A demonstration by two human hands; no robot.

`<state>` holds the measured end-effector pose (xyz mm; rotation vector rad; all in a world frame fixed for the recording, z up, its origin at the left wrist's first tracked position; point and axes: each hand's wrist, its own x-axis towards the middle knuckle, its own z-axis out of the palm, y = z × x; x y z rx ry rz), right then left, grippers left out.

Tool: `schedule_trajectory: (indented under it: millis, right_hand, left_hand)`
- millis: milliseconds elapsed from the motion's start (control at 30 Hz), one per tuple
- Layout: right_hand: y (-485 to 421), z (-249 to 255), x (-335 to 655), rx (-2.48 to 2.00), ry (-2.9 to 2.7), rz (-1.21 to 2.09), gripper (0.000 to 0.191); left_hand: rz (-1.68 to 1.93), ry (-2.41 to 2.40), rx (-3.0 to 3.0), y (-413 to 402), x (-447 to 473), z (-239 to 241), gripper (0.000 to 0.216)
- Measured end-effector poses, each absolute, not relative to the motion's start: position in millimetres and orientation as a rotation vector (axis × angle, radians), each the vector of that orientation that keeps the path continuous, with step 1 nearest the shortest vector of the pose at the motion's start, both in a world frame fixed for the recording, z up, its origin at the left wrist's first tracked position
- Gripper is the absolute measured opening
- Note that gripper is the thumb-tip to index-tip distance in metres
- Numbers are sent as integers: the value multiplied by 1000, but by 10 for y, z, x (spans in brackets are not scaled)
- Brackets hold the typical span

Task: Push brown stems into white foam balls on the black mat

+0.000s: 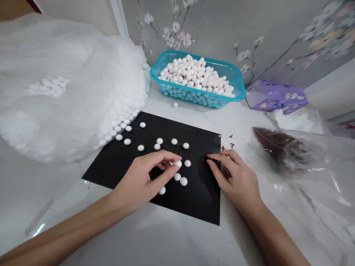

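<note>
A black sheet (122,162) lies on the white table with several small white foam balls (159,140) scattered on it. My left hand (146,177) rests on the sheet and pinches one white ball (178,163) between thumb and fingertips. Two more balls (183,181) lie just right of that hand. My right hand (235,177) sits at the sheet's right edge, fingers curled down onto a small dark brown piece (208,157) that I cannot make out clearly. A few brown bits (230,145) lie beyond it.
A teal basket (237,84) full of white balls stands at the back. A big clear bag of balls (63,92) fills the left. A clear bag with brown pieces (280,147) lies right, a purple packet (277,96) behind it.
</note>
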<state>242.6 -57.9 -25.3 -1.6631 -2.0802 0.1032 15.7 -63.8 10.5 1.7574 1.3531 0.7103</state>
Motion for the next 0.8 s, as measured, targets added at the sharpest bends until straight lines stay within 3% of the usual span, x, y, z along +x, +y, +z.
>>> schedule_trajectory:
  millis: [467, 800]
  right_hand:
    - [-592, -225, 2228, -1685, -1875, 339, 16]
    - [-633, -222, 2131, -1550, -1820, 378, 9]
  left_hand:
    - [729, 1223, 2176, -726, 234, -67, 13]
    - [833, 1354, 2111, -741, 207, -74, 12]
